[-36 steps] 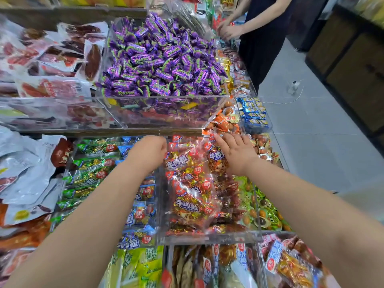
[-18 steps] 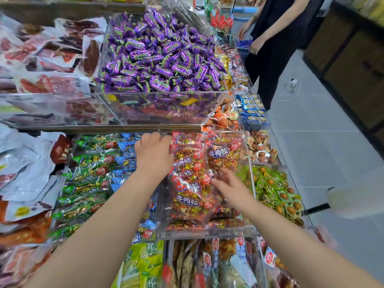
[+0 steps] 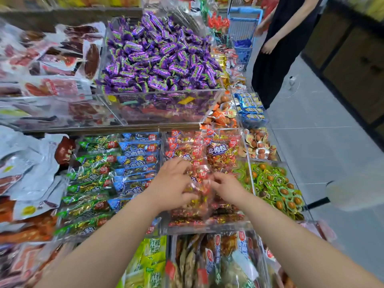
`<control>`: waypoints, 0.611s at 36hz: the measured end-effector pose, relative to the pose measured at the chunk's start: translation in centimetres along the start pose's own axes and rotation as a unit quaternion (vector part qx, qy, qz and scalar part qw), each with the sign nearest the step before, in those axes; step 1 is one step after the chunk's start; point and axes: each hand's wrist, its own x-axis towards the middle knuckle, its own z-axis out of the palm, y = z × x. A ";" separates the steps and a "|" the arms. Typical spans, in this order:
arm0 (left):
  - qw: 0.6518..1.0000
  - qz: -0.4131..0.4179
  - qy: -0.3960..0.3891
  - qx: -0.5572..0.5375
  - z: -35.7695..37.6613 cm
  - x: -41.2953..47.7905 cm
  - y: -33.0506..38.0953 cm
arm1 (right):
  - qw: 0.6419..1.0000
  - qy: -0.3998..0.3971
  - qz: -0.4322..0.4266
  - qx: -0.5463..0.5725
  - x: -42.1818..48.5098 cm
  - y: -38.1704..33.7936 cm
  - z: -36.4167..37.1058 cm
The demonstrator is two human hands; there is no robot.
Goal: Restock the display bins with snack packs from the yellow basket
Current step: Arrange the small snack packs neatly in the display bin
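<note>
Both bare forearms reach forward from the bottom edge, converging toward the middle. The left hand (image 3: 173, 183) is palm down, fingers (image 3: 182, 166) curled and spread, thumb tucked low. The right hand (image 3: 227, 187) sits just beside it, knuckles up, fingertips bent toward the left hand.

Both hands meet over the middle bin (image 3: 207, 227), the left hand (image 3: 172, 183) and right hand (image 3: 226, 186) touching the snack packs (image 3: 199, 179) in it. Left of that bin lies a bin of long packs (image 3: 116, 175), right of it a bin of small round snacks (image 3: 276, 183). Behind, on a raised shelf, sits a heaped candy bin (image 3: 162, 57), and another person (image 3: 278, 48) stands far right beside what may be a basket (image 3: 243, 28).
</note>
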 end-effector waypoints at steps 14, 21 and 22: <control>0.978 -0.097 -0.142 0.117 0.2 1.2 0.9 | 0.977 -0.083 0.126 0.152 -0.3 -1.3 -0.3; 0.986 -0.102 -0.116 0.063 1.3 1.4 2.3 | 0.991 0.052 0.025 0.125 -1.3 -2.1 -0.3; 0.984 -0.111 -0.115 0.079 1.7 1.4 2.3 | 0.990 0.038 0.022 0.134 -1.3 -2.3 0.3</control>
